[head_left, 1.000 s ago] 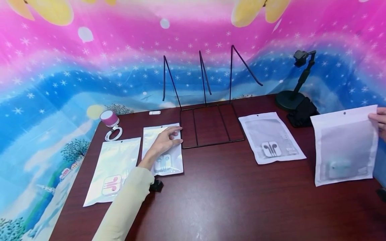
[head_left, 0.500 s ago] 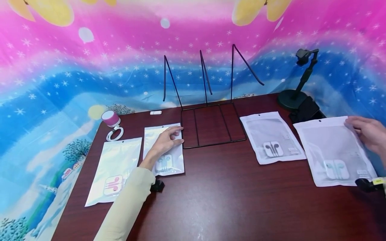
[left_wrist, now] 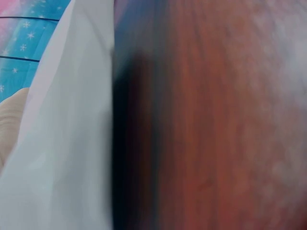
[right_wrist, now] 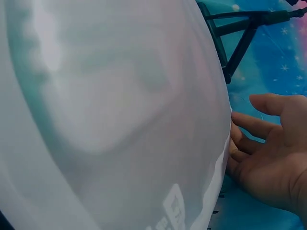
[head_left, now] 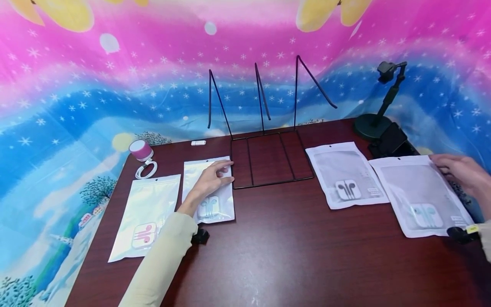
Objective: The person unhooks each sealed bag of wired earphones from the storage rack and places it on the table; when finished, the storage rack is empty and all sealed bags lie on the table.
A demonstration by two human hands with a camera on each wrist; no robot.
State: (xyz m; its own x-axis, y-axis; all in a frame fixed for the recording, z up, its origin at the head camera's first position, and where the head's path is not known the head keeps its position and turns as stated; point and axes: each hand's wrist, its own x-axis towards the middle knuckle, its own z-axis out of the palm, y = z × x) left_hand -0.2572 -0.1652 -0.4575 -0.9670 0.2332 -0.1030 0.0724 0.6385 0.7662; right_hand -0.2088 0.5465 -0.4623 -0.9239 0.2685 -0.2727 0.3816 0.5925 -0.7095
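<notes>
My left hand [head_left: 210,181] rests on a white zip bag [head_left: 189,179] of blue earphones [head_left: 209,207], its thumb and fingertips apart at the left side of a black wire rack [head_left: 251,164]. At far right, my right hand [head_left: 462,168] touches the upper right edge of another white bag [head_left: 406,183] holding mint-green earphones [head_left: 425,215]. The right wrist view shows that hand's thumb [right_wrist: 268,103] held away from the bag, fingertips against its edge. Close up in the left wrist view, a white bag [left_wrist: 72,124] hides most of the left hand.
Left lies a bag with pink earphones [head_left: 144,235]; a bag with black earphones [head_left: 346,189] lies right of the rack. Behind stand a pink-and-white cylinder [head_left: 141,150], a coiled white cable [head_left: 146,169], a small white stick [head_left: 198,143] and a black stand [head_left: 373,123].
My right hand has brought the mint-earphone bag down and leftward, from upright to lying beside the black-earphone bag, and its thumb is now off the bag. The left hand keeps its place.
</notes>
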